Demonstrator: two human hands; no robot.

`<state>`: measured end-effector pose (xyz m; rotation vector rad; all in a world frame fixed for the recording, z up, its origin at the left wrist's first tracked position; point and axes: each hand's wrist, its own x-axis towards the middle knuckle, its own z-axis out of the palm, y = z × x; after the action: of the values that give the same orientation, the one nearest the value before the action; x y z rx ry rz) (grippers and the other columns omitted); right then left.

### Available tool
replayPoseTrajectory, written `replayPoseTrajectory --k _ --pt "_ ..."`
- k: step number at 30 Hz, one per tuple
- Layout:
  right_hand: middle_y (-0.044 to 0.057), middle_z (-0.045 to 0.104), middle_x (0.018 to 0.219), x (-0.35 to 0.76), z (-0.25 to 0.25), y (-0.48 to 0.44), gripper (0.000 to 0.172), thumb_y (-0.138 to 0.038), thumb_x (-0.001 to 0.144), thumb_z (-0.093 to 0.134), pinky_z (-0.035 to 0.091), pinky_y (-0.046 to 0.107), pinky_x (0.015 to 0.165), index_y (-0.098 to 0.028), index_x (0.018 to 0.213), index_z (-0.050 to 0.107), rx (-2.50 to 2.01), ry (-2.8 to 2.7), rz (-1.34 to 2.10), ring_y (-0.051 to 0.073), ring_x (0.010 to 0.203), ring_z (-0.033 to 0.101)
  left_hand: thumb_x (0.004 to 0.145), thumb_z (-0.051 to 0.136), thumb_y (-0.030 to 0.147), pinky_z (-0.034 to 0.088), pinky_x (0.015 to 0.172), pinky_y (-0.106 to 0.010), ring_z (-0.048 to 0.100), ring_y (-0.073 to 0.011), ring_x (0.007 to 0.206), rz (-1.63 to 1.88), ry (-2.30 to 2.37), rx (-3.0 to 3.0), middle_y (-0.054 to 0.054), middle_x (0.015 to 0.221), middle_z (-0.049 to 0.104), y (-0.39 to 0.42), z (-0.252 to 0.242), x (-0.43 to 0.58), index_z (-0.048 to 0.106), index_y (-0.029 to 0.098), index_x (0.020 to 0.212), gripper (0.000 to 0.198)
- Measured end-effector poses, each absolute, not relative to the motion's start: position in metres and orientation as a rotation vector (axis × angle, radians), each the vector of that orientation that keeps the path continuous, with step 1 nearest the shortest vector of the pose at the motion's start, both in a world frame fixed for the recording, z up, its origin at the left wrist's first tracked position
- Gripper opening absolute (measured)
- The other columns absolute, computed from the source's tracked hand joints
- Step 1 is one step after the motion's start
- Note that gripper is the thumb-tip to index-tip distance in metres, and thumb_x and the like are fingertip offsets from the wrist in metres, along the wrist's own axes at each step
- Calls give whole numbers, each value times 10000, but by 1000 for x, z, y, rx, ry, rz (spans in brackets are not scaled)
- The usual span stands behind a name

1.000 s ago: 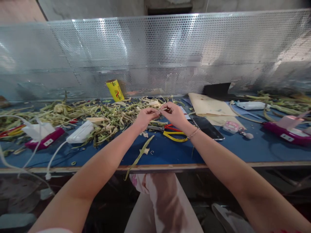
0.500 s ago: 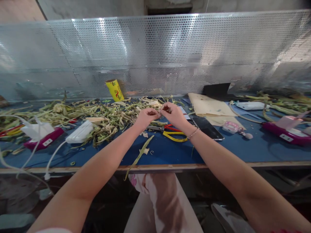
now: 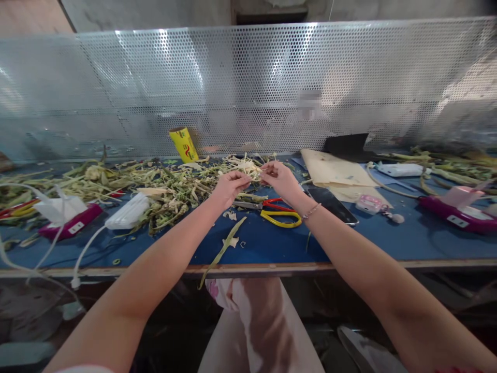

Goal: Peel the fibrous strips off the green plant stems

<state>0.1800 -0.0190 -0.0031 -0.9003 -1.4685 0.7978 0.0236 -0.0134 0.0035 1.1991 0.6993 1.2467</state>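
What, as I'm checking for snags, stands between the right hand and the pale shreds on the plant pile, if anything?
Nothing visible does. The right hand is beside the pale shreds, fingers towards them; whether they touch is unclear. The scissors lie nearer the person, outside that path.

The head camera looks forward and down at both hands (image 3: 229,188).

Left hand (image 3: 232,187) and right hand (image 3: 281,178) near withered plant scraps (image 3: 182,192).
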Motion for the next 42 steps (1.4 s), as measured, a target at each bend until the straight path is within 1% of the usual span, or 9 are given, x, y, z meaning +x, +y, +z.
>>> replayPoseTrajectory --k 5,11,14,18,23,32,38,39,42 --pt "-13 551 690 182 -1 -19 180 -278 644 629 498 287 616 -190 761 524 -913 -1371 746 94 570 534 468 767 203 456 743 -276 571 -85 622 1171 635 1263 23 558 575 -13 2 24 595 134 548 202" --pt "-5 559 697 182 3 -22 128 -258 677 591 492 297 639 -179 772 559 -869 -1436 698 98 597 532 482 763 214 436 673 -253 527 -71 586 1099 663 1460 28 545 559 -19 3 25 596 136 540 192" --pt "-3 535 782 180 3 -22 174 -244 653 614 502 284 634 -186 791 525 -854 -1368 699 84 614 527 499 756 228 431 645 -252 504 -66 558 1099 698 1532 28 528 548 -20 3 25 593 134 536 192" --pt "-5 489 843 178 3 -24 248 -252 632 639 506 262 622 -198 816 481 -837 -1324 674 65 613 511 515 748 263 454 709 -283 550 -86 611 1123 682 1410 13 571 576 -19 2 25 588 137 554 207" --pt "-13 487 804 177 6 -29 268 -215 621 636 479 260 650 -203 826 463 -823 -1419 644 77 642 529 517 749 266 466 734 -289 573 -95 634 1101 707 1357 0 601 591 -18 2 25 595 131 568 211" --pt "-3 564 745 174 8 -36 192 -190 690 562 455 264 640 -192 875 509 -825 -1566 507 114 713 556 543 733 329 483 622 -268 562 -88 534 1088 805 1446 17 526 566 -19 0 26 575 120 602 269" --pt "4 626 766 170 7 -40 395 -186 695 574 459 290 676 -203 1084 508 -859 -1675 513 130 725 577 508 745 329 498 649 -293 572 -106 550 1056 854 1555 12 542 597 -21 0 28 605 122 623 275" --pt "8 634 773 170 6 -40 379 -200 702 574 461 298 685 -207 1078 522 -864 -1694 516 135 732 581 520 736 333 498 651 -295 571 -106 552 1054 852 1581 11 549 602 -21 0 28 613 123 632 268" --pt "22 651 787 171 4 -39 195 -261 777 507 454 332 751 -214 935 610 -881 -1752 456 160 799 589 534 721 335 495 648 -288 563 -102 546 1056 849 1639 20 534 595 -20 -2 28 621 127 632 251"
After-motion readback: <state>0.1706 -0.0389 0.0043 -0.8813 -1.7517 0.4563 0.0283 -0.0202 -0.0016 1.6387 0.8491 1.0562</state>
